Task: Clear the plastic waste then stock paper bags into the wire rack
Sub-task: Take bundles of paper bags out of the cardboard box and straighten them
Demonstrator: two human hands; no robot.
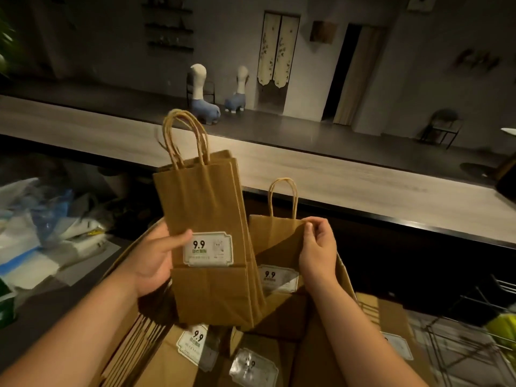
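The left hand (pixel 152 261) gripped an upright stack of paper bags (pixel 206 236); the right hand (pixel 318 251) pinched another bag (pixel 275 233). The wire rack (pixel 474 325) lay lower right, nearer the right hand.

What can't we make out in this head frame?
- Wire rack: blurred, cut off by the right edge; contents unclear.
- Bag count in left hand: the stack overlaps.
- Label small print: too small.
- Plastic waste: dim, blurred.

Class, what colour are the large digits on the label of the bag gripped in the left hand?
Black, on the pale label; head view.
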